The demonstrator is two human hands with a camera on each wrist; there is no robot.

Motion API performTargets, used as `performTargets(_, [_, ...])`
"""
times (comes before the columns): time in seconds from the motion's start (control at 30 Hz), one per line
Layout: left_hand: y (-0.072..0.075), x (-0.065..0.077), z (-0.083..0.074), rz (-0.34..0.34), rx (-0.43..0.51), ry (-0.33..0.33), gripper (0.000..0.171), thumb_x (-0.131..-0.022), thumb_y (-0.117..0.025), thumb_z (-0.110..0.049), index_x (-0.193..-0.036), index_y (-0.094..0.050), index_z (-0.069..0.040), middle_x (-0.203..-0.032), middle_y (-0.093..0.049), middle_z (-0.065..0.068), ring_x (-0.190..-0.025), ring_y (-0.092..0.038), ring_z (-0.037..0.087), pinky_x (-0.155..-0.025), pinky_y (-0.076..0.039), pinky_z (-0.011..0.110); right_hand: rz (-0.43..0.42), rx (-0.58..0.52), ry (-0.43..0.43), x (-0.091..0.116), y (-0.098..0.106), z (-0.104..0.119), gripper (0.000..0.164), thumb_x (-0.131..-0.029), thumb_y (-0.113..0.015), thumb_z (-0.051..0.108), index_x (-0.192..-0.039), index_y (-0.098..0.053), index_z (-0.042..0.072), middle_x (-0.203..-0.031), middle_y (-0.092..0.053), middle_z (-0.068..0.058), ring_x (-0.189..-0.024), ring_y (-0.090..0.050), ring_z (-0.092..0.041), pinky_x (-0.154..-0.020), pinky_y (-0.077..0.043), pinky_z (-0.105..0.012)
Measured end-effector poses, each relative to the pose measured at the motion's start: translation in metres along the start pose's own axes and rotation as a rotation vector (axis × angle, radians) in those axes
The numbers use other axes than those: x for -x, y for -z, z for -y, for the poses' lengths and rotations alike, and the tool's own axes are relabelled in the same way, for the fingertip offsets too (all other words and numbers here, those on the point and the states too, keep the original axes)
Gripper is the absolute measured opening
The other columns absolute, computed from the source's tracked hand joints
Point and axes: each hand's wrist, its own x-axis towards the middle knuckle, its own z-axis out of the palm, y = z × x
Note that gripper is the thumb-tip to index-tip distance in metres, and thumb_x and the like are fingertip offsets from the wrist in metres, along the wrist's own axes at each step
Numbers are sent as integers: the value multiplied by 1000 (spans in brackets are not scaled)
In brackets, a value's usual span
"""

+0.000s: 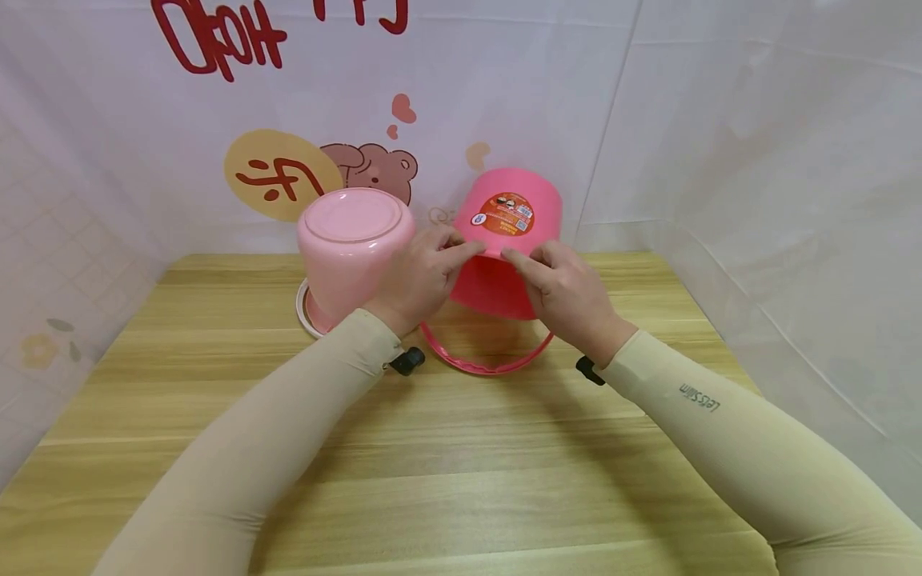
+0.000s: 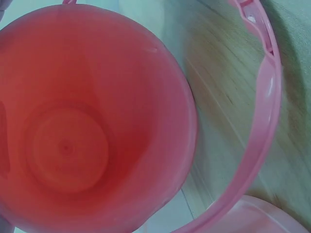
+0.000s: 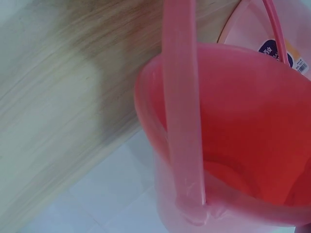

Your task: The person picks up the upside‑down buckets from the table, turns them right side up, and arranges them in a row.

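A bright pink bucket with a round red label is tipped so its mouth faces me, its base towards the back wall. My left hand grips the rim on one side, and my right hand grips it on the other, index fingers near each other on the upper edge. Below the mouth, the bucket's handle loops down to the tabletop. Both wrist views look into the bucket's red interior, with nothing visible inside. Left of it, partly behind my left hand, a pale pink bucket stands upside down.
The wood-grain table runs back to a white wall hanging printed with red letters and a cartoon bear. More pale sheeting closes off the right side. A whitish ring shows around the foot of the pale bucket.
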Motion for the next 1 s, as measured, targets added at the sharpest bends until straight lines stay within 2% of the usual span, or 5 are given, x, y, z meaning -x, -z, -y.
performTargets(0.3, [0, -3, 1, -13, -25, 12, 28, -99, -69, -4, -123, -79, -15, -106, -72, 14, -96, -69, 29, -87, -61, 36, 23, 29, -12, 2, 1, -8, 39, -93, -76, 0, -130, -72, 7, -89, -65, -19, -74, -60, -30, -60, -57, -38])
performTargets(0.53, [1, -6, 1, -6, -42, 33, 29, -101, -68, -5, -125, -79, -16, -108, -72, 12, -101, -69, 28, -95, -60, 36, 25, 41, -19, 2, 4, -9, 40, -93, -74, -2, -132, -71, 8, -82, -62, -17, -69, -57, -28, -53, -52, -35])
performTargets(0.73, [0, -9, 1, -3, -36, 38, 30, -102, -66, -5, -127, -78, -16, -109, -72, 12, -103, -69, 26, -95, -61, 36, 18, 32, -31, 0, 4, -9, 40, -93, -72, -4, -132, -71, 7, -77, -58, -16, -65, -53, -26, -49, -45, -32])
performTargets(1.0, [1, -12, 1, 31, -56, 61, 33, -103, -62, -4, -129, -77, -18, -110, -71, 10, -104, -67, 25, -93, -60, 34, 39, 31, -63, -2, 3, -7, 35, -96, -69, -2, -130, -71, 6, -79, -59, -16, -63, -53, -26, -48, -45, -32])
